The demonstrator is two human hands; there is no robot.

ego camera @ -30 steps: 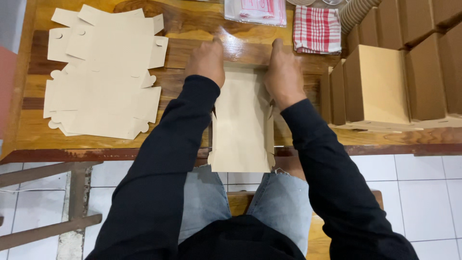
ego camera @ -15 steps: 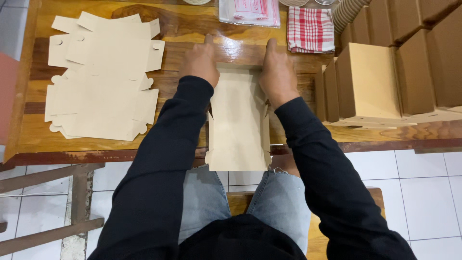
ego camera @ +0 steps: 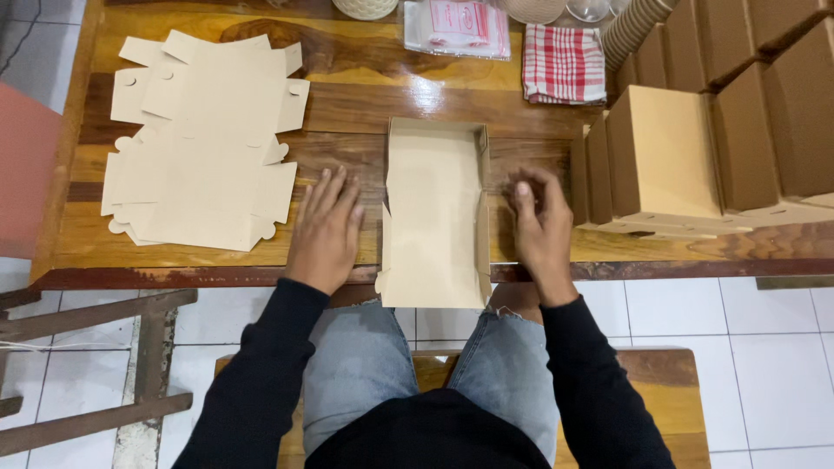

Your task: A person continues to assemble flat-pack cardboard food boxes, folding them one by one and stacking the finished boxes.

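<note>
A half-folded tan cardboard box lies open on the wooden table in front of me, its near end hanging over the table's edge. My left hand rests flat on the table just left of the box, fingers spread, holding nothing. My right hand hovers just right of the box with fingers loosely curled, and I see nothing in it. Neither hand touches the box.
A stack of flat tan box blanks lies at the left. Several assembled brown boxes stand in a row at the right. A red checked cloth and a clear plastic packet lie at the back. I sit on a wooden bench.
Both hands have come off the far end of the box and drawn back to its sides. The box's far walls now stand up.
</note>
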